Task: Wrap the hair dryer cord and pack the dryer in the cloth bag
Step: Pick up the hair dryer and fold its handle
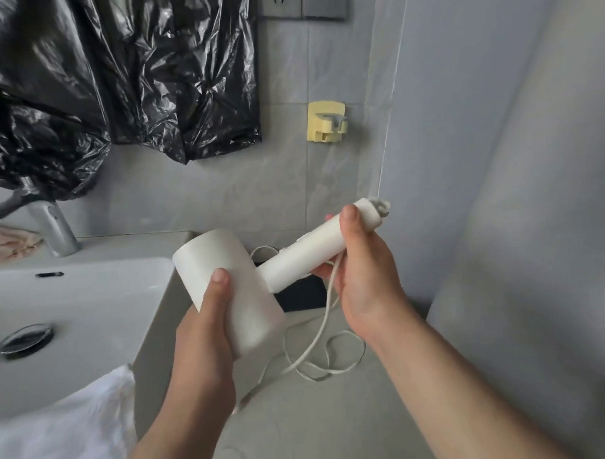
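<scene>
Overhead, one white hair dryer (234,283), left hand (208,322) around barrel, right hand (361,272) around handle, one loose cord (319,349).

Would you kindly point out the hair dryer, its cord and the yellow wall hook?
hair dryer (227,287), head view, on the barrel.
cord (318,342), head view, on the loose hanging length.
yellow wall hook (326,123), head view, on its plate.

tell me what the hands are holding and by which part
Both hold the white hair dryer: the left hand grips its barrel, the right hand its handle near the cord end. The cord hangs loose.
</scene>
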Demonstrator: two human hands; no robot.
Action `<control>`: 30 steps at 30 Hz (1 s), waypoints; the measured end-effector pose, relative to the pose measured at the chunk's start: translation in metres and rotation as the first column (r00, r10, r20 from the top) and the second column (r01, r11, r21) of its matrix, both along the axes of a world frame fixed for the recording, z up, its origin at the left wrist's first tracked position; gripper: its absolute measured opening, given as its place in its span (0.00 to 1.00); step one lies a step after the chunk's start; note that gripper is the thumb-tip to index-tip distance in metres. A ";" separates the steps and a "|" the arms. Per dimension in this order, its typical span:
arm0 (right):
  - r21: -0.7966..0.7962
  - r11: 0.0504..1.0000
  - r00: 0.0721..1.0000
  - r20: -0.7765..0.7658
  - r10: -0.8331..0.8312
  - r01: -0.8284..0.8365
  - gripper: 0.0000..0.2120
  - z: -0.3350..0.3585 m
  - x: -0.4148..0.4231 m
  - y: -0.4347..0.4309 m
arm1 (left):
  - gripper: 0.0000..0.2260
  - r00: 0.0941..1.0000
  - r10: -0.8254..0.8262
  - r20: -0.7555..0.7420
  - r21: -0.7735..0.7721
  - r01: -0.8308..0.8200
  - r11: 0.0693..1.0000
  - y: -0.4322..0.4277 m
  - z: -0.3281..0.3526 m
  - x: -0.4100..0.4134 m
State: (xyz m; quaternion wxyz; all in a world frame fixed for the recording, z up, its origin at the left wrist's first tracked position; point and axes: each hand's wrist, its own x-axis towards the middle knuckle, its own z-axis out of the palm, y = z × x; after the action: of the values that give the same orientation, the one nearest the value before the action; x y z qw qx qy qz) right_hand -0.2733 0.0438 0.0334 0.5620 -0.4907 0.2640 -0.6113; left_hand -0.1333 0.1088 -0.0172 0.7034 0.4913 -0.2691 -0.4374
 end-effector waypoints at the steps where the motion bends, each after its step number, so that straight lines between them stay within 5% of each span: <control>1: -0.036 0.999 1.000 -0.013 0.007 -0.008 0.14 -0.003 0.001 0.010 | 0.21 1.000 0.028 -0.001 -0.041 -0.028 0.999 0.009 -0.003 -0.003; 7: -0.137 0.990 0.981 -0.187 -0.049 0.024 0.11 -0.031 0.014 0.084 | 0.27 0.994 0.033 0.106 -0.078 -0.025 0.997 0.083 -0.018 -0.037; 11: -0.336 0.937 0.913 -0.348 -0.214 0.092 0.10 -0.025 0.002 0.124 | 0.14 0.946 0.061 0.317 -0.002 -0.063 0.998 0.133 -0.021 -0.036; 15: -0.503 0.863 0.756 -0.586 -0.291 -0.057 0.06 -0.018 -0.003 0.160 | 0.24 0.781 0.363 0.508 -0.284 -0.246 0.927 0.165 0.019 -0.006; 17: -0.555 0.818 0.658 -0.674 -0.335 -0.153 0.06 -0.013 -0.005 0.174 | 0.31 0.515 0.545 0.662 -0.547 -0.165 0.821 0.184 0.048 0.003; 19: -0.612 0.762 0.544 -0.722 -0.427 -0.213 0.08 -0.006 -0.008 0.184 | 0.29 -0.068 0.673 0.736 -0.672 0.041 0.739 0.191 0.066 0.008; 20: -0.644 0.730 0.501 -0.721 -0.479 -0.230 0.10 -0.003 -0.010 0.185 | 0.29 -0.307 0.665 0.681 -0.664 0.126 0.737 0.193 0.069 0.011; 21: -0.668 0.703 0.476 -0.714 -0.514 -0.243 0.11 0.001 -0.012 0.188 | 0.29 -0.454 0.618 0.642 -0.620 0.166 0.767 0.195 0.069 0.014; 25: -0.676 0.666 0.398 -0.731 -0.555 -0.314 0.15 0.013 -0.019 0.192 | 0.21 -0.733 0.495 0.466 -0.547 0.202 0.812 0.198 0.078 0.029; 30: -0.635 0.683 0.321 -0.772 -0.548 -0.361 0.10 0.018 -0.013 0.196 | 0.21 -0.838 0.318 0.443 -0.420 0.119 0.900 0.193 0.089 0.029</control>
State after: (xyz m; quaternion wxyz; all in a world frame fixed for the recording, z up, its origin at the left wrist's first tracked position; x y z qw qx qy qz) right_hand -0.2861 0.2401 0.0516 0.0142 -0.9063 0.3057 -0.2916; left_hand -0.1044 0.3016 0.0714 0.0708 0.5084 -0.6873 0.5140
